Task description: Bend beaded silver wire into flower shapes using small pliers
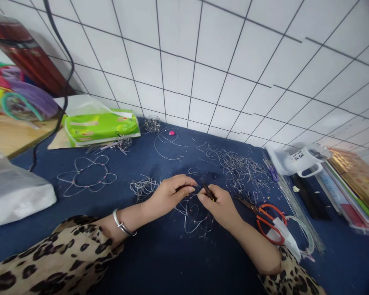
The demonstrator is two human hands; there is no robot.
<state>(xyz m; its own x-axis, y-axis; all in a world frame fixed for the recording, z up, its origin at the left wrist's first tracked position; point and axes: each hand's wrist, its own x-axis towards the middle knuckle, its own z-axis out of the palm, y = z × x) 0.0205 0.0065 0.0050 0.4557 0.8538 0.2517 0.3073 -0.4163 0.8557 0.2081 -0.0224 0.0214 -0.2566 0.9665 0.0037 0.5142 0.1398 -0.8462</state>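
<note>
My left hand is closed in a pinch, thumb against fingers, on a thin silver wire that runs between my hands. In my right hand is a small pair of dark-jawed pliers, its jaws pointing up and away from me. The two hands' fingertips are close together but apart. Just below them lies a looped wire shape with small beads, partly hidden by the hands. Farther left, a flower-shaped wire piece with several loops and pinkish beads lies flat on the dark blue cloth.
Bundles of bent wire and a wide tangle of wire scraps lie around. Orange-handled scissors rest by my right forearm. Behind are a green tissue pack, a pink round object, a white mug and the tiled wall.
</note>
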